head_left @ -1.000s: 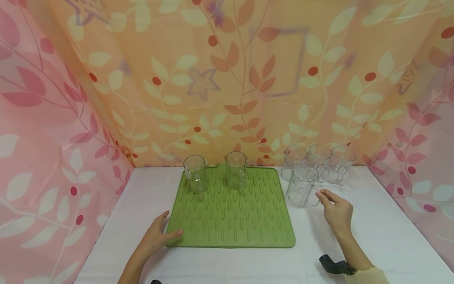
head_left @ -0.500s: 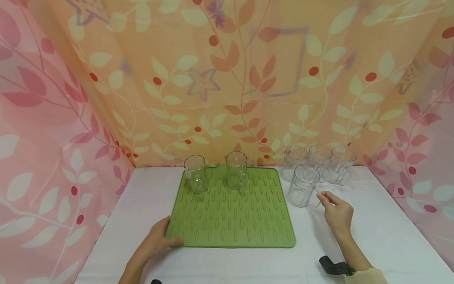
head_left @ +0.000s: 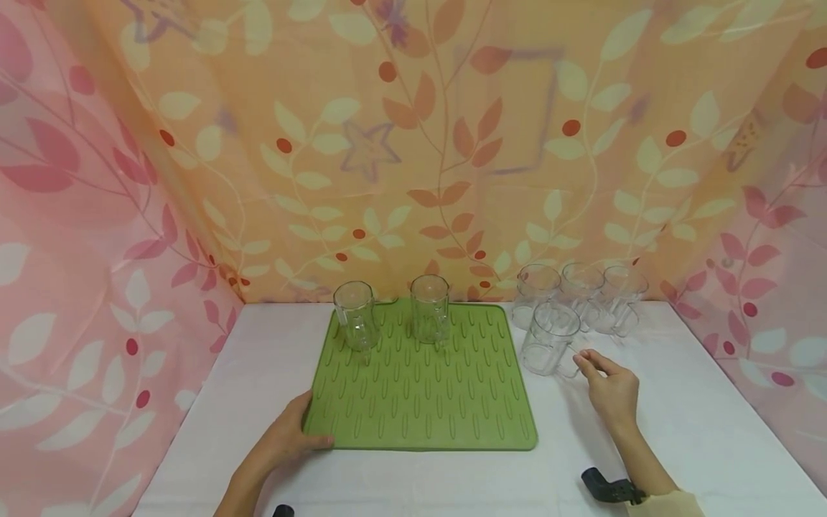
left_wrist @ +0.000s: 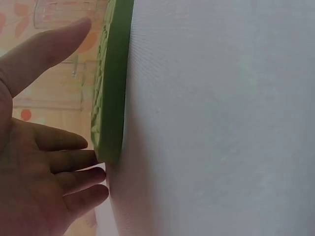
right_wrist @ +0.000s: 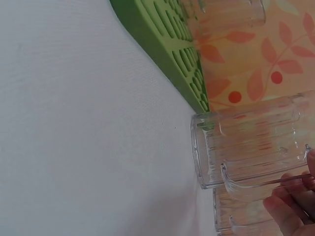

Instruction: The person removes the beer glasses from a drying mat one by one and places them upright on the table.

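Observation:
A green drying mat with raised oval ridges lies on the white cloth. My left hand is at its front left corner, thumb along the front and fingers against the left side. In the left wrist view those fingers look loosely extended at the mat's end. To the right of the mat, a clear glass mug stands upright. My right hand pinches its handle between thumb and fingertips. The right wrist view shows this mug close up, its handle reaching my fingers.
Two glass mugs, one at the back left and one at the back middle, stand on the mat. Several more mugs are grouped behind the held one. A floral curtain closes off the back and sides of the table.
My left hand has lowered and come in against the mat's corner, its thumb shifting down to the front edge. The right hand and its mug have hardly moved.

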`<state>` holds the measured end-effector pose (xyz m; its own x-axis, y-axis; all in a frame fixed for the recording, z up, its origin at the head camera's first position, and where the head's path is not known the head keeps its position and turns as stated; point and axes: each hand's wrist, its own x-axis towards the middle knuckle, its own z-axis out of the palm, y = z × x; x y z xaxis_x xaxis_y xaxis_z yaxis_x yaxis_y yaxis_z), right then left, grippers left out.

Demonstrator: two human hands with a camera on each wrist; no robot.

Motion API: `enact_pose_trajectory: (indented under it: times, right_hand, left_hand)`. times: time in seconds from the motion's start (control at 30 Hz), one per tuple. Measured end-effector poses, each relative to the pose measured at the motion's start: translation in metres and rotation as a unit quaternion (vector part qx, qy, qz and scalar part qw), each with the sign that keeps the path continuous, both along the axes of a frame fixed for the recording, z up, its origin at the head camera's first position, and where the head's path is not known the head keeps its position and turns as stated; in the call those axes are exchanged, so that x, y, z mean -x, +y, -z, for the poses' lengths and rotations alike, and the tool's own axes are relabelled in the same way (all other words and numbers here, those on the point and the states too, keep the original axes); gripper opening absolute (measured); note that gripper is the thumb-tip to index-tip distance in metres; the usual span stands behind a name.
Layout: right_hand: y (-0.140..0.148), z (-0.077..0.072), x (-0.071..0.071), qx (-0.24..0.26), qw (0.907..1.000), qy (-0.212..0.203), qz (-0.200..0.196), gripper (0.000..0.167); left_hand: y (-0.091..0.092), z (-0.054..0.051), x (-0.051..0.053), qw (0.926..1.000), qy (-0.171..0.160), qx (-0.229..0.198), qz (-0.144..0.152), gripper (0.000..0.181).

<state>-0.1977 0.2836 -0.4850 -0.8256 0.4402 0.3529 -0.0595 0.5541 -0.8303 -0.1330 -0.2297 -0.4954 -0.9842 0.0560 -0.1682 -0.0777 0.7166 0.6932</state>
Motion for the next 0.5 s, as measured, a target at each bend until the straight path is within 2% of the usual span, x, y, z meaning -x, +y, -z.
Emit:
enact_pose_trajectory:
  times: [0.23,0.5]
  right_hand:
    - [-0.0031,-0.0011,-0.0014,-0.023,0.9997,-0.007,-0.004,0.026]
    - [-0.0040,-0.0014,-0.0042,-0.021,0.9998,-0.005,-0.001,0.029]
  left_hand:
    - [-0.0007,0.0034,0.0020,0.9998,-0.009,0.014,0.011,0.119]
    - [-0.0003,0.0033,0.0041,0.9984,-0.019,0.051,0.012,0.119]
